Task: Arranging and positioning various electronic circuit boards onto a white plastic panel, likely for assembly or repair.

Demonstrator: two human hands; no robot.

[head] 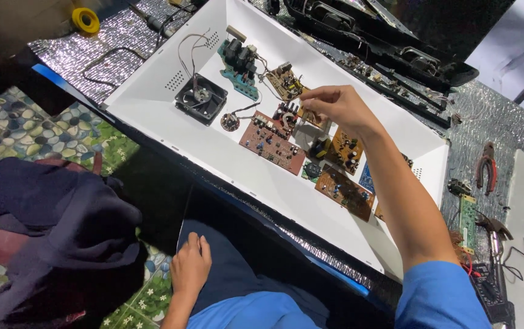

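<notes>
Work in hand: sorting or picking over circuit boards laid out inside a white tray-like panel (262, 176); judging by the pose, the person is placing or lifting one small part among the boards.

Right hand: the right hand (335, 105) is hovering over the middle of the tray, fingers curled and pinched together at the tips; it is too small to tell whether a tiny component or wire is caught between them.

Left hand: the left hand (190, 265) is resting flat and relaxed on the person's lap, gripping nothing.

Thing nearest the pinch: a small brown board (311, 116) is lying just under the right fingertips, beside a dark coil part (286, 113).

Other boards: a long reddish-brown board (272, 142) is sitting toward the tray's near side; a green power board (238, 62) and a black square fan (200, 97) are lying toward the far end, well apart from the hand.

Off the tray: red-handled pliers (487, 166) are lying on the silver mat to the right, and a yellow tape roll (85, 19) at the far left.

Next move calls for: probably a slow, precise lowering of the pinch, keeping clear of the upright capacitors crowding the neighbouring boards.
</notes>
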